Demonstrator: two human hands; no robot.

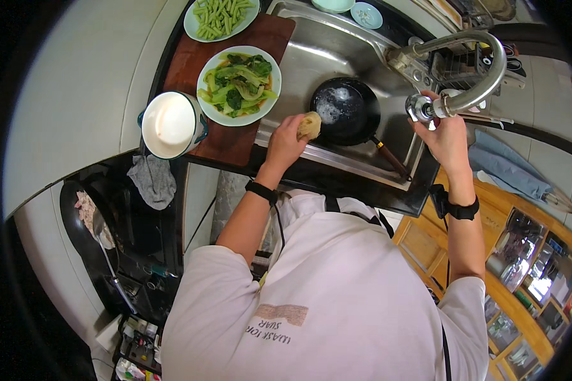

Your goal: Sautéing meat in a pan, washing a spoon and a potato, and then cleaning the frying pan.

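Note:
My left hand [285, 143] grips a tan loofah-like scrubber [309, 125] at the sink's near rim. Just right of it, a black frying pan [357, 125] with a brown handle [390, 156] lies in the stainless steel sink [310, 62]. Whitish suds and some liquid show inside the pan. Over the sink's right side, my right hand [441, 138] has its fingers around the chrome outlet head [419, 107] of the curved faucet [498, 71]. No water stream can be made out below the outlet.
Left of the sink, a brown board [181, 71] bears a plate of cooked greens [240, 88], a plate of cut green beans [219, 19] and a white enamel pot [167, 126]. A grey cloth [153, 182] and a wok [69, 205] with meat and a ladle [109, 262] are farther left.

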